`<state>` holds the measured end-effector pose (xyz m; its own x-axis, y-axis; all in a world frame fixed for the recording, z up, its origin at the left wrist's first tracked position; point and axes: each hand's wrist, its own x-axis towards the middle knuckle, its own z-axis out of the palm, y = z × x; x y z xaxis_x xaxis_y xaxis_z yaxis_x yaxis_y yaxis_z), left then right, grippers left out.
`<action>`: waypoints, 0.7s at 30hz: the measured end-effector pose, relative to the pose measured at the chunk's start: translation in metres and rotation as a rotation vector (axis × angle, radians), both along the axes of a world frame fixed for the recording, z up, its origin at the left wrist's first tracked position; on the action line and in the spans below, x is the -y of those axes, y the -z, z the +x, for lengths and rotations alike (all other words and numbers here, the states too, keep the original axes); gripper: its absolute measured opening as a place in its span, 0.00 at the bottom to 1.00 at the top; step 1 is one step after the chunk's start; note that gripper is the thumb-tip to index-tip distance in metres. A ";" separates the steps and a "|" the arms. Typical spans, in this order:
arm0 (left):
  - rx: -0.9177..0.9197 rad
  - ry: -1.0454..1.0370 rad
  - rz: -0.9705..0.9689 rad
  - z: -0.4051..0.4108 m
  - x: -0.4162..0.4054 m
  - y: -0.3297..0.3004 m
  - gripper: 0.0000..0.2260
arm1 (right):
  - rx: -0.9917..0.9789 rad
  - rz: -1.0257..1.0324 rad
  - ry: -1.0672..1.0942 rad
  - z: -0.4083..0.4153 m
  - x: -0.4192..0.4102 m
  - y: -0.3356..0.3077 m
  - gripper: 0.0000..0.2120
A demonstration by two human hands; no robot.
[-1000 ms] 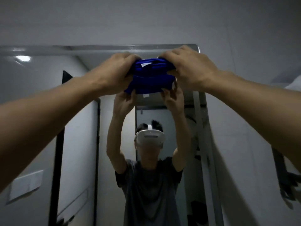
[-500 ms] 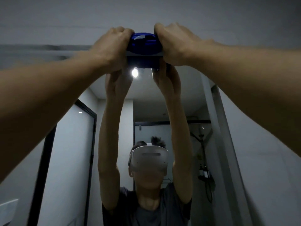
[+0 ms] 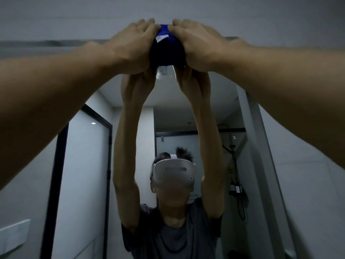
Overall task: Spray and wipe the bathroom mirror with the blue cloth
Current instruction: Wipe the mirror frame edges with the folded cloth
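Note:
The blue cloth, bunched with a white label showing, is pressed against the top edge of the bathroom mirror. My left hand grips its left side and my right hand grips its right side, both arms stretched up. Most of the cloth is hidden between my hands. The mirror reflects my raised arms and the room behind me. No spray bottle is in view.
The mirror's top rim runs along a grey tiled wall. Its right edge borders more grey wall. In the reflection are a dark-framed door and a shower area with bottles.
Both hands carried the cloth upward from just below the mirror's top rim onto the rim itself, and moved closer together so less cloth shows. The view tilted up.

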<state>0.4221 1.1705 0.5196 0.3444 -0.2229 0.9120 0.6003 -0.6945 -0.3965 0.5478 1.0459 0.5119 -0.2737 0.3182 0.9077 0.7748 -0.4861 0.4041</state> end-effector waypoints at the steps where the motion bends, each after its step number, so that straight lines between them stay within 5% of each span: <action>1: -0.009 0.000 0.010 -0.001 -0.002 0.004 0.33 | 0.012 0.011 0.011 0.002 0.000 0.003 0.28; 21: -0.115 -0.016 0.003 -0.008 -0.008 0.107 0.33 | -0.090 -0.094 -0.075 0.010 0.005 0.097 0.31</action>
<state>0.4137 1.1787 0.4123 0.4501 -0.2195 0.8656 0.5615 -0.6841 -0.4655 0.5581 1.0406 0.4153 -0.2190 0.3843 0.8969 0.8425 -0.3893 0.3725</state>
